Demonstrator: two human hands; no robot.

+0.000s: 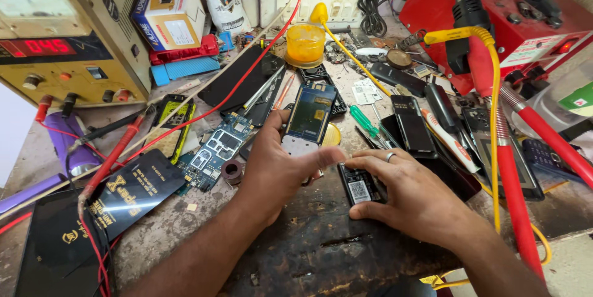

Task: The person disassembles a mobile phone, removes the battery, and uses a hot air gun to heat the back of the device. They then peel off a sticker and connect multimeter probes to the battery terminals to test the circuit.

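My left hand [281, 167] grips the lower end of a small opened phone [307, 118] whose blue-green inner frame faces up, thumb lying across its bottom edge. My right hand [411, 195], with a ring on one finger, presses a black phone battery [358, 190] with a white label flat on the dark worktop just right of the phone. The two hands touch at the fingertips near the phone's base.
A blue circuit board [216, 150] and a small tape roll [232, 171] lie left of my left hand. A power supply [68, 31] with red probes [114, 158] stands at the back left. A green screwdriver [364, 122], several phone parts, an orange jar [304, 43] and a red station [494, 6] crowd the back right.
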